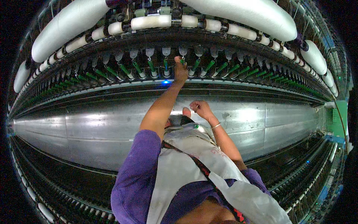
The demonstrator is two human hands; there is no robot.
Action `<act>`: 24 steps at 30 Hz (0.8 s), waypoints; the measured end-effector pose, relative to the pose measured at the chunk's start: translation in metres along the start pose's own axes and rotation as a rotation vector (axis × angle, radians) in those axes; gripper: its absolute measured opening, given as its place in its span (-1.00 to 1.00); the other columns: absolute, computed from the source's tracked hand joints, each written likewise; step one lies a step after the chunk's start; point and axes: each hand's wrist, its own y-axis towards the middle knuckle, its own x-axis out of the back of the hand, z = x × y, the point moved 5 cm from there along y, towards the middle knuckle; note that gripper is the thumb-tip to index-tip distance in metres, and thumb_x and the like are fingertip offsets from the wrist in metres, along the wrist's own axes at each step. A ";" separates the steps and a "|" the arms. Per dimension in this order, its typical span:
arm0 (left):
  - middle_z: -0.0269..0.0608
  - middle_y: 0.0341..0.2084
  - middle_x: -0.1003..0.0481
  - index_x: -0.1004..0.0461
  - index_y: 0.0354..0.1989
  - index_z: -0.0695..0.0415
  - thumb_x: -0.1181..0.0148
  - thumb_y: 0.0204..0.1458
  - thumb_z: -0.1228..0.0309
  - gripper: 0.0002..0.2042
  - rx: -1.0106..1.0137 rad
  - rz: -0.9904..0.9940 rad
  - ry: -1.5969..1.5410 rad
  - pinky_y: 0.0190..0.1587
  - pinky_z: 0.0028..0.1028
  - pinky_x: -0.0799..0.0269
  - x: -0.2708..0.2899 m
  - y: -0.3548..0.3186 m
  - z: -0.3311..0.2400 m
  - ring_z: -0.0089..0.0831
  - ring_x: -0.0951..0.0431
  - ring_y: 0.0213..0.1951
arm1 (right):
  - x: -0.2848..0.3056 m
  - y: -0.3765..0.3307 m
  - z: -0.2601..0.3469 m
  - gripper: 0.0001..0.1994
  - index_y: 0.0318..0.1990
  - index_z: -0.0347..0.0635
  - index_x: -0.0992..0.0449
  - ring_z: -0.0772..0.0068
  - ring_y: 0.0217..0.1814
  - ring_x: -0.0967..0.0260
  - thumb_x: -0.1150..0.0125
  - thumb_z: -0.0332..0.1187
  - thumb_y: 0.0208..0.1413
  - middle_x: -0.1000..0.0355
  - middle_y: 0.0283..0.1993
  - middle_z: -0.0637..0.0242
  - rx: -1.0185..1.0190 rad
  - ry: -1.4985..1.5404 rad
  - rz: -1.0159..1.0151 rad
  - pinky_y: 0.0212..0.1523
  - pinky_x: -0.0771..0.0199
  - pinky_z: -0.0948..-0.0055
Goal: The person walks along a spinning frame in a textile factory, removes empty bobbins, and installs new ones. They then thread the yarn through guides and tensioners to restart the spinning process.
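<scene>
My left hand reaches up to the row of spindles on a spinning frame. Its fingers close around a green bobbin, most of which they hide. Just left of it stands another green bobbin above a bright blue light. My right hand is held in front of my waist, with fingers curled and tips together. Whatever it may hold is too small to make out. Below that hand, a small white piece with a green centre shows at my grey apron.
White rollers and large white roving packages run above the spindles. Under my hands lies a metal floor. A second machine row stands behind me, and a green machine end is at far right.
</scene>
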 end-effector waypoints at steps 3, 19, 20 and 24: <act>-0.16 -0.35 -0.34 -0.23 -0.03 0.19 0.00 0.15 0.41 -0.74 -0.030 0.096 -0.183 -0.24 -0.41 -0.34 0.025 0.021 -0.038 -0.40 -0.35 -0.34 | 0.009 -0.021 0.002 -0.87 -0.33 -0.12 -0.58 0.19 -0.29 -0.49 -0.20 -0.37 -0.06 -0.53 -0.30 0.20 -0.090 0.057 -0.002 -0.26 -0.47 0.35; -0.33 -0.57 -0.27 -0.33 -0.22 0.11 -0.03 0.15 0.36 -0.88 0.580 -0.061 -1.630 0.16 0.21 -0.16 0.229 0.006 -0.120 -0.40 -0.39 -0.34 | 0.078 -0.036 0.233 -0.88 -0.36 -0.22 -0.59 0.35 -0.43 -0.40 -0.27 -0.53 -0.13 -0.48 -0.39 0.25 0.646 0.012 -0.629 -0.40 -0.39 0.47; -0.33 -0.56 -0.27 -0.33 -0.23 0.12 -0.04 0.14 0.40 -0.89 0.577 -0.050 -1.625 0.16 0.22 -0.16 0.229 0.005 -0.123 -0.40 -0.39 -0.34 | 0.078 -0.032 0.239 -0.88 -0.37 -0.19 -0.59 0.31 -0.40 -0.39 -0.28 -0.51 -0.14 -0.47 -0.39 0.26 0.631 -0.020 -0.632 -0.38 -0.39 0.44; -0.31 -0.52 -0.30 -0.32 -0.22 0.13 -0.07 0.07 0.60 -0.86 0.541 0.016 -1.495 0.15 0.22 -0.17 0.231 0.001 -0.131 -0.39 -0.41 -0.28 | 0.075 -0.017 0.246 -0.85 -0.37 -0.11 -0.60 0.25 -0.31 -0.35 -0.32 -0.44 -0.19 -0.40 -0.37 0.30 0.623 -0.110 -0.657 -0.34 -0.38 0.37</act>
